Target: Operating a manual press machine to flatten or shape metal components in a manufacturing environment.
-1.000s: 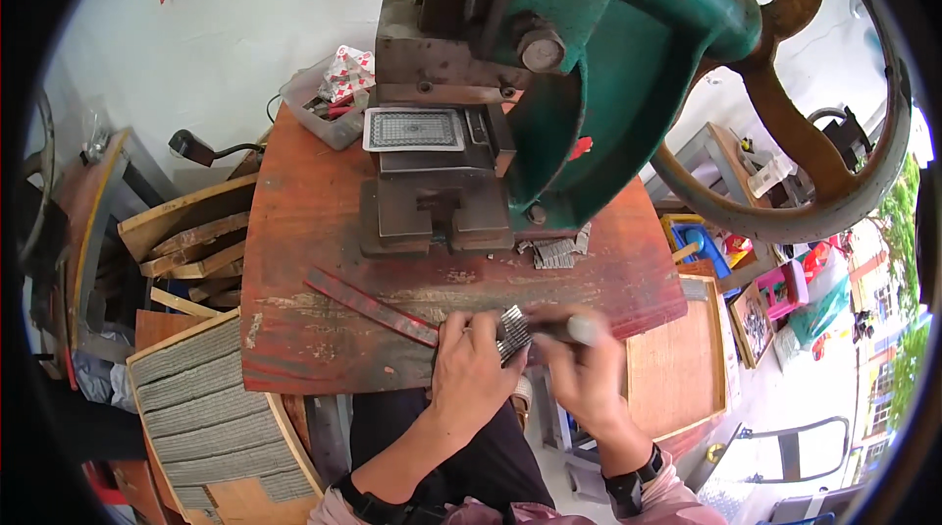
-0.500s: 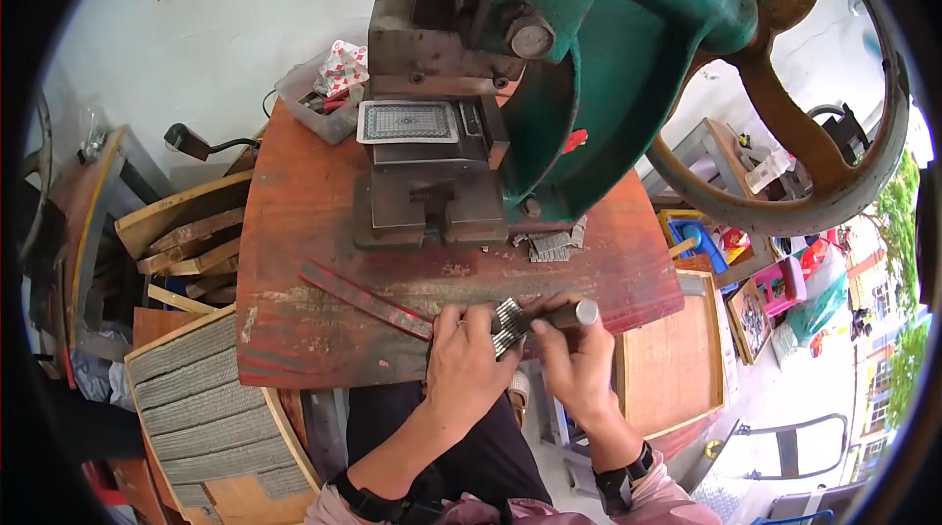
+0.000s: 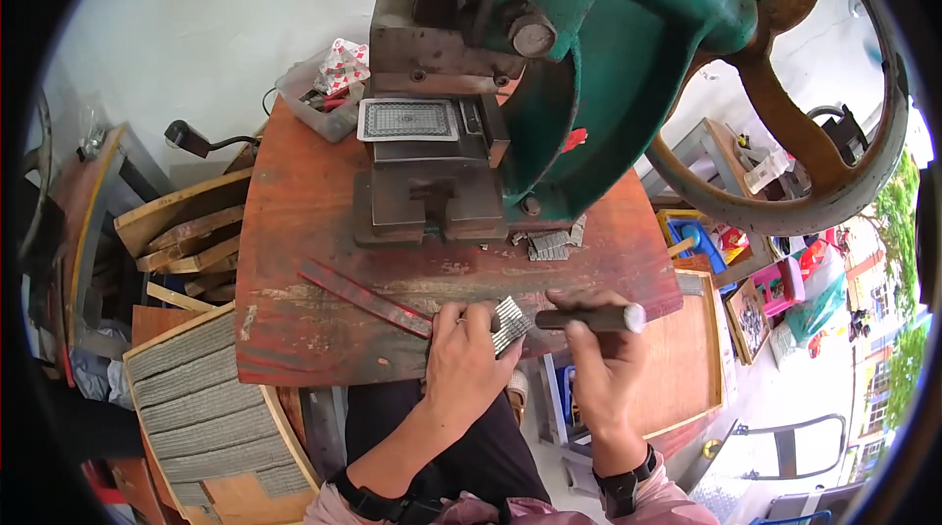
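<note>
The left hand (image 3: 466, 358) is clamped on a ridged grey bundle (image 3: 509, 327), above the tabletop's (image 3: 285, 329) near edge. The right hand (image 3: 605, 363), apart from it, grips a dark cylindrical rod (image 3: 589, 319) with a pale end; its inner end is just beside the bundle, contact unclear. Work looks partway: the bundle is in hand, while the wooden-rimmed tray (image 3: 283, 432) left of the hands is mostly filled with ribbed grey rows (image 3: 196, 383), one bare patch left. Right of them, a shallow wooden tray (image 3: 677, 358) shows mostly bare, smooth board. A scuffed red strip (image 3: 363, 297) lies left of the left hand; beyond the hands are flat grey pieces (image 3: 551, 245) and a green cast-metal press (image 3: 628, 83) bearing a patterned playing card (image 3: 407, 120).
</note>
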The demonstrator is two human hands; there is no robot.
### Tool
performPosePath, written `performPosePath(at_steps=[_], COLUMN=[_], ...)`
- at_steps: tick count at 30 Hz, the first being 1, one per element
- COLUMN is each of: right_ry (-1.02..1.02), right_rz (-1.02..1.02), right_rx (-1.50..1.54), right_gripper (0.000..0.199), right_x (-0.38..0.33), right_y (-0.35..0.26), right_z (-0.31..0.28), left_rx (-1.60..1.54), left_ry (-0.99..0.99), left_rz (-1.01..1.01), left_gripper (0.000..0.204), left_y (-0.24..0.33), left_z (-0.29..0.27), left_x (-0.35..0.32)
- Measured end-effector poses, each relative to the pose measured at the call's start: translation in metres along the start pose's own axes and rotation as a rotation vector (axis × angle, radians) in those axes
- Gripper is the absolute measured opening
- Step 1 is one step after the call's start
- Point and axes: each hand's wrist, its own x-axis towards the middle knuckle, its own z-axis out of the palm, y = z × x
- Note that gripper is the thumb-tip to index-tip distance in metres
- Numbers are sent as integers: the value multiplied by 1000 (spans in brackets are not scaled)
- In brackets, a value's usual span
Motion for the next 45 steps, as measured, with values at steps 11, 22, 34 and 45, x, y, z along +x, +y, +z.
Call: performPosePath(at_steps=[11, 22, 34, 45], right_ry=[-117, -108, -286, -242], right_rz=[-13, -211, -12, 8], right_rx=[-37, -183, -537, -478], right_gripper=[15, 22, 17, 17], right_x=[6, 10, 9, 20], right_y=[8, 15, 16, 23], right_z=[7, 9, 7, 11], left_rx=[-5, -12, -5, 49], left_ry=[6, 18, 24, 1], left_rz=[-4, 23, 16, 47], left_gripper=[43, 43, 43, 44], left_y=[-1, -2, -3, -4], left_z=[0, 0, -1, -2], left_x=[0, -1, 0, -2])
